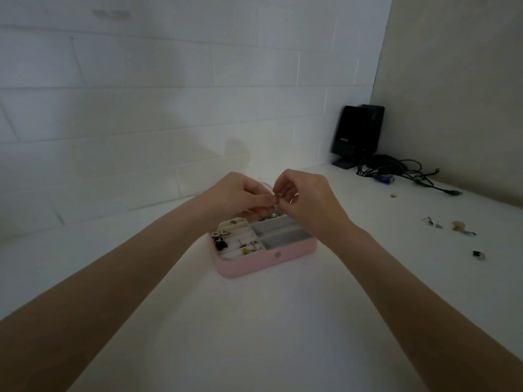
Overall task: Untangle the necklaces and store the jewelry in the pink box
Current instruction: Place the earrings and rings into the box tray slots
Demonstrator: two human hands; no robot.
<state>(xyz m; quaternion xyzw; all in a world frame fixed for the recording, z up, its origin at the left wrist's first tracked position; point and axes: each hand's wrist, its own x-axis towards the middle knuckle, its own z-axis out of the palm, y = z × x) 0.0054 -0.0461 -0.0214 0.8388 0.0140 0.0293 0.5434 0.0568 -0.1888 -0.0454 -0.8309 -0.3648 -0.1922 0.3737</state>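
Both forearms reach over the white counter (254, 321) where the left hand (237, 193) and right hand (302, 193), fingers curled, pinch a small jewelry piece (278, 196) above the open pink box (243, 264).

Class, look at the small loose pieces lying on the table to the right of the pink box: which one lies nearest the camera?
The small dark piece, lying alone. The other pieces form a cluster farther back, and a tiny pale bit lies farther still, near the cables.

Before you, the white table (254, 321) carries the open pink box (243, 265) at centre, two black speakers (358, 134) with tangled cables (402, 171) in the far right corner, and scattered small jewelry pieces (452, 226) (details unclear) along your right.
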